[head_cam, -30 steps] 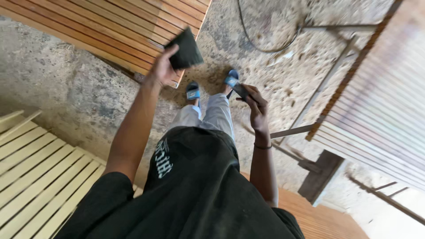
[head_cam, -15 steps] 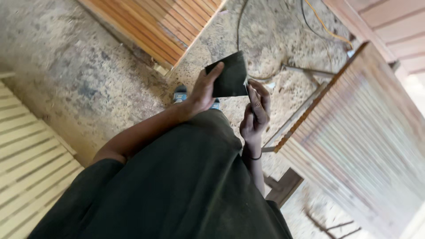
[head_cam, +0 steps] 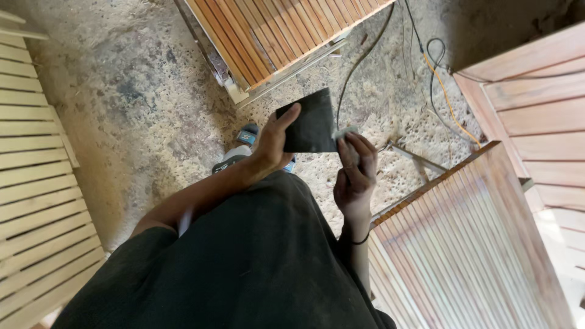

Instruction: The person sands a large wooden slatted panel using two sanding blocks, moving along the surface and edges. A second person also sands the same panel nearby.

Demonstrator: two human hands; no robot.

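My left hand [head_cam: 273,143] holds a dark square sheet [head_cam: 309,122], like sandpaper, with the thumb across its left edge. My right hand [head_cam: 354,173] is closed around a small pale object [head_cam: 345,133] that touches the sheet's lower right corner. Both hands are raised in front of my black shirt, above the sawdust-covered floor [head_cam: 122,97]. My feet in blue sandals [head_cam: 247,136] show just below the left hand.
A brown slatted wooden panel [head_cam: 274,30] lies ahead. Another slatted panel [head_cam: 463,244] stands at the right, and a pale slatted one [head_cam: 36,183] at the left. Black and yellow cables [head_cam: 436,79] run over the floor. A framed wooden panel [head_cam: 536,116] is far right.
My left hand brought the dark sheet from the brown panel in toward my body. My right hand rose to meet its edge. The view has swung, showing more cables and panels.
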